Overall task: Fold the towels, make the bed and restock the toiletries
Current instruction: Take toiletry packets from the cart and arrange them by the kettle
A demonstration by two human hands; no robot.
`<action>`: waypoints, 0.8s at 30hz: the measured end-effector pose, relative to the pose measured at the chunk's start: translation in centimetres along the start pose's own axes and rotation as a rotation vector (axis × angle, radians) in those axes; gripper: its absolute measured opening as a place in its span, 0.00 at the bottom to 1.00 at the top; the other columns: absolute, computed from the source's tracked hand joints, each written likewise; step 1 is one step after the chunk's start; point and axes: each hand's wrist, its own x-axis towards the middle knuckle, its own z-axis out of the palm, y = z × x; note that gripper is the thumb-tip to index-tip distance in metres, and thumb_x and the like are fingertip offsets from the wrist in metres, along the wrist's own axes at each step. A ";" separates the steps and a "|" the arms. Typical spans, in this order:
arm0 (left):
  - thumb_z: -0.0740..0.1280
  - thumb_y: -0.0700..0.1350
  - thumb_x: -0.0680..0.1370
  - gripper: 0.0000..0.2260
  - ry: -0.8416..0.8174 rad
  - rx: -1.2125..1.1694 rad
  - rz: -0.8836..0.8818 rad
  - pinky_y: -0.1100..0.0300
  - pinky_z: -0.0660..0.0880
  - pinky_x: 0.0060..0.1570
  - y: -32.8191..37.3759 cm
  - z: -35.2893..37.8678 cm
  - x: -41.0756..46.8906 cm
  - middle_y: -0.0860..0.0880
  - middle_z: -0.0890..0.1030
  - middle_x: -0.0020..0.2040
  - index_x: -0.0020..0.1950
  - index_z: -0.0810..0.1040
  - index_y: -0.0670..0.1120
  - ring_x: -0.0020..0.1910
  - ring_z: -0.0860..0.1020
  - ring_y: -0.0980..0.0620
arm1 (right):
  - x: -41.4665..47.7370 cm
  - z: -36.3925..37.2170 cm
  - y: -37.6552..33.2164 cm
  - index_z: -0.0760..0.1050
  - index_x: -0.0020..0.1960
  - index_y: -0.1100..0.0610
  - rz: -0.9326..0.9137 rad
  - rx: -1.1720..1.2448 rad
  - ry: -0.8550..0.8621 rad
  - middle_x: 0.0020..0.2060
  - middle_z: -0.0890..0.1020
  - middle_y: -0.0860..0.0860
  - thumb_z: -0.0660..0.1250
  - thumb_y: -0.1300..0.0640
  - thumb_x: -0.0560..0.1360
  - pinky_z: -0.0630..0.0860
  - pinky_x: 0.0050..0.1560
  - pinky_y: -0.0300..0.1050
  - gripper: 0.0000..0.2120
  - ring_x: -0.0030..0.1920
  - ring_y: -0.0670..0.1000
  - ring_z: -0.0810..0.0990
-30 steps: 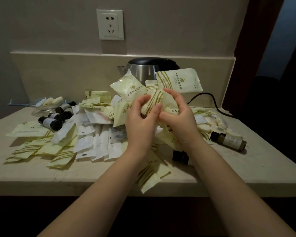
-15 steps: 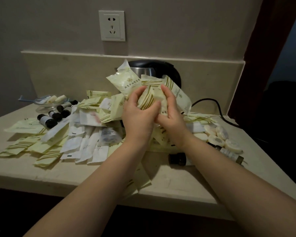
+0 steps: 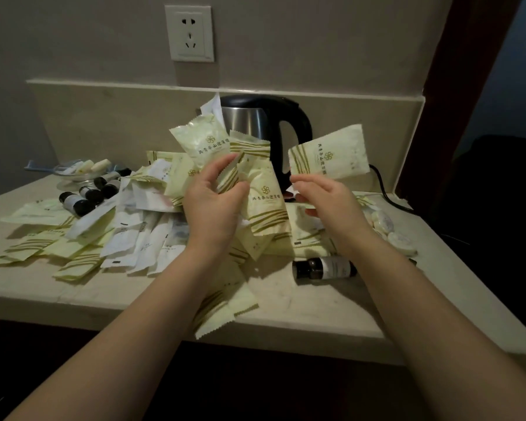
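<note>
Head view: several pale green striped plastic sachets are gripped by the left hand before the steel black-handled kettle; a single sachet is pinched by the right hand, right of the kettle.

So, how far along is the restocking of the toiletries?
Done: only a few soaps lie in the glass dish. In hand: the left hand grips a bunch of green sachets, and the right hand holds one sachet apart from it. Left: the heap of sachets and the dark bottles lie unsorted on the counter. Towels and bed are not in view.
</note>
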 end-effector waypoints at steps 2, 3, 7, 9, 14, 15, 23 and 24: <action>0.69 0.32 0.72 0.18 -0.006 -0.006 -0.007 0.60 0.79 0.52 -0.2 -0.4 -0.1 0.55 0.81 0.53 0.54 0.79 0.53 0.52 0.81 0.55 | -1.6 -0.9 0.2 0.81 0.48 0.47 -0.040 -0.116 0.044 0.45 0.83 0.48 0.64 0.52 0.77 0.77 0.52 0.48 0.07 0.49 0.47 0.80; 0.69 0.32 0.72 0.18 -0.006 -0.018 -0.009 0.61 0.78 0.51 -0.2 -0.5 -0.1 0.54 0.81 0.53 0.54 0.79 0.52 0.51 0.81 0.55 | -2.5 -1.2 0.3 0.81 0.44 0.47 -0.047 -0.176 0.044 0.42 0.83 0.49 0.65 0.52 0.76 0.78 0.50 0.48 0.07 0.46 0.48 0.80; 0.69 0.31 0.71 0.17 -0.028 -0.068 0.007 0.63 0.77 0.51 -0.1 -0.5 -0.3 0.54 0.80 0.52 0.54 0.79 0.50 0.52 0.80 0.56 | -5.4 -2.5 1.2 0.78 0.48 0.43 -0.005 -0.374 -0.088 0.43 0.82 0.43 0.67 0.48 0.74 0.80 0.49 0.47 0.04 0.45 0.46 0.80; 0.69 0.32 0.71 0.18 -0.049 -0.082 0.005 0.58 0.78 0.55 -0.2 -0.5 -0.3 0.52 0.81 0.53 0.53 0.79 0.52 0.55 0.80 0.53 | -6.4 -3.4 1.5 0.73 0.57 0.37 0.038 -0.468 -0.161 0.49 0.79 0.40 0.67 0.43 0.73 0.76 0.49 0.40 0.13 0.49 0.39 0.76; 0.70 0.33 0.70 0.18 -0.081 -0.091 -0.009 0.52 0.77 0.58 -0.2 -0.4 -0.4 0.51 0.81 0.55 0.52 0.79 0.55 0.56 0.80 0.52 | -7.2 -3.0 2.2 0.68 0.68 0.40 -0.061 -0.750 -0.225 0.54 0.70 0.33 0.71 0.41 0.69 0.67 0.51 0.36 0.29 0.56 0.37 0.70; 0.70 0.33 0.70 0.18 -0.081 -0.097 -0.009 0.52 0.77 0.58 -0.2 -0.5 -0.4 0.51 0.81 0.55 0.52 0.80 0.55 0.56 0.80 0.52 | -7.3 -2.6 2.3 0.70 0.67 0.41 -0.090 -0.765 -0.212 0.54 0.71 0.33 0.71 0.42 0.70 0.67 0.51 0.36 0.26 0.56 0.38 0.70; 0.69 0.32 0.71 0.17 -0.061 -0.183 -0.013 0.53 0.77 0.57 1.3 -2.3 0.0 0.48 0.81 0.56 0.54 0.80 0.50 0.57 0.79 0.50 | -8.3 -1.7 1.0 0.71 0.53 0.40 -0.132 -0.333 0.082 0.46 0.80 0.49 0.63 0.49 0.77 0.76 0.48 0.48 0.06 0.47 0.47 0.78; 0.69 0.32 0.71 0.18 -0.062 -0.198 -0.011 0.53 0.78 0.56 1.7 -2.5 0.0 0.48 0.81 0.56 0.54 0.80 0.51 0.56 0.80 0.50 | -8.4 -1.3 0.6 0.71 0.52 0.40 -0.139 -0.280 0.113 0.47 0.80 0.51 0.63 0.49 0.77 0.77 0.50 0.54 0.06 0.49 0.53 0.78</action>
